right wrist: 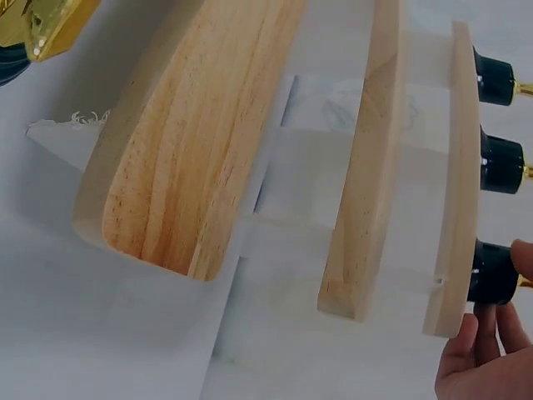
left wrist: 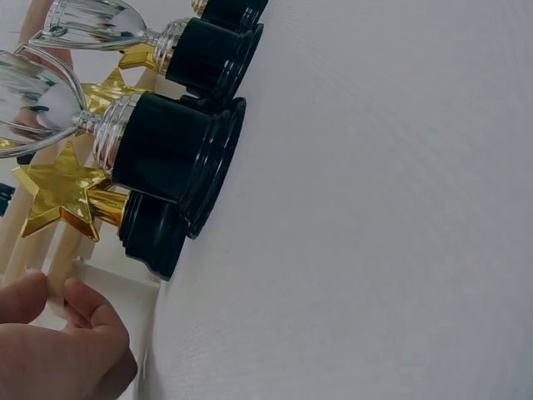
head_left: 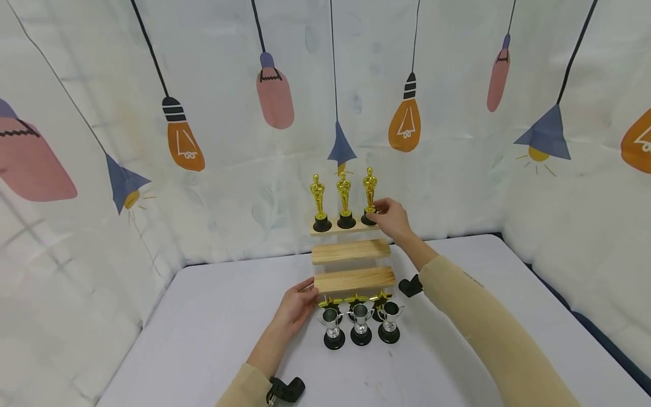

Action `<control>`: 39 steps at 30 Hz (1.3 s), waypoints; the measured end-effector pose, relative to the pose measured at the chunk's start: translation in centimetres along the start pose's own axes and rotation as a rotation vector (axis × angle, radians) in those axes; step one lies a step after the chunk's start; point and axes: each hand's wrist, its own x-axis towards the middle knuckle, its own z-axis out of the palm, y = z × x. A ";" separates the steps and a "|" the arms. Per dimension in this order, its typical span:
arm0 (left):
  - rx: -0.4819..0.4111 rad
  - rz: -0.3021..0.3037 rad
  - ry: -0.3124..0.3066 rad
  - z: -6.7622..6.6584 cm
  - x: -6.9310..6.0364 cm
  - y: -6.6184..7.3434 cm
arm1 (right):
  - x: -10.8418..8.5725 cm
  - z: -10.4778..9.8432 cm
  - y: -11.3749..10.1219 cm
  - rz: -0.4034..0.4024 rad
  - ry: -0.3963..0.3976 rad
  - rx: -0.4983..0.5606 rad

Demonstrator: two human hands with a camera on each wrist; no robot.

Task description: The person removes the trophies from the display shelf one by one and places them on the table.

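On the right sleeve [head_left: 488, 325], illegible print [head_left: 473, 278]; statuette [head_left: 370, 183] held.

Figurine trophies [head_left: 344, 195], far: gold, black bases.
Shelf boards [head_left: 354, 280]: pale tan, darker brown grain streaks.
Star trophies [left wrist: 62, 193]: gold stars, black bases.
Cup trophies [head_left: 360, 316], near: silver, black bases.
Table surface [head_left: 218, 316]: white.
Backdrop [head_left: 229, 220]: white, printed pattern of blue lampshades [head_left: 548, 133], orange bulbs [head_left: 404, 125], pink purple-capped lamps [head_left: 275, 99], dark cords [head_left: 150, 48].
Sleeves [head_left: 478, 311], left and right: beige.
Wrist cameras [head_left: 289, 390]: black.

A curtained booth — lamp-print cloth walls [head_left: 229, 203] on three sides of a white-covered table [head_left: 218, 316].
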 end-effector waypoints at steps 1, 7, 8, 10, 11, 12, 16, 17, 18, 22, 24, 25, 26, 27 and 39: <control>0.003 -0.002 0.003 0.0 0.0 0.0 | 0.0 0.0 0.0 0.001 0.000 0.000; -0.003 0.004 0.007 0.0 0.0 -0.2 | -0.1 -0.1 -0.1 0.008 -0.034 -0.012; -0.008 0.005 0.006 -0.1 0.0 -0.2 | -0.2 -0.1 0.0 0.008 -0.037 -0.017; -0.011 0.005 0.005 -0.1 0.0 -0.3 | -0.2 -0.1 0.0 0.007 -0.041 -0.025; -0.012 0.003 0.005 -0.1 0.0 -0.4 | -0.2 0.0 0.1 0.007 -0.040 -0.030; -0.011 0.003 0.003 -0.1 0.0 -0.4 | -0.3 0.0 0.1 0.006 -0.040 -0.035; 0.000 -0.004 0.009 0.0 0.0 -0.3 | -0.3 -0.1 0.0 0.005 -0.037 -0.037; 0.000 -0.002 0.007 0.0 0.0 -0.3 | -0.3 -0.1 0.0 0.004 -0.038 -0.035; 0.000 -0.002 0.006 0.0 0.0 -0.3 | -0.4 -0.1 0.0 0.003 -0.039 -0.034; -0.005 0.007 0.000 0.0 0.0 -0.3 | -0.6 -0.3 0.0 -0.008 -0.045 -0.028; -0.014 0.014 -0.004 0.0 0.0 -0.3 | -0.7 -0.5 0.0 -0.014 -0.051 -0.018; -0.019 0.021 -0.010 0.0 0.0 -0.3 | -0.7 -0.5 0.0 -0.018 -0.053 -0.012; -0.023 0.027 -0.015 0.0 0.0 -0.2 | -0.8 -0.6 0.0 -0.020 -0.056 -0.005; -0.028 0.033 -0.020 0.0 0.0 -0.2 | -0.8 -0.7 0.0 -0.022 -0.058 0.000; -0.047 0.034 -0.026 -0.1 0.0 -0.1 | -1.4 -0.9 0.1 -0.039 -0.079 -0.001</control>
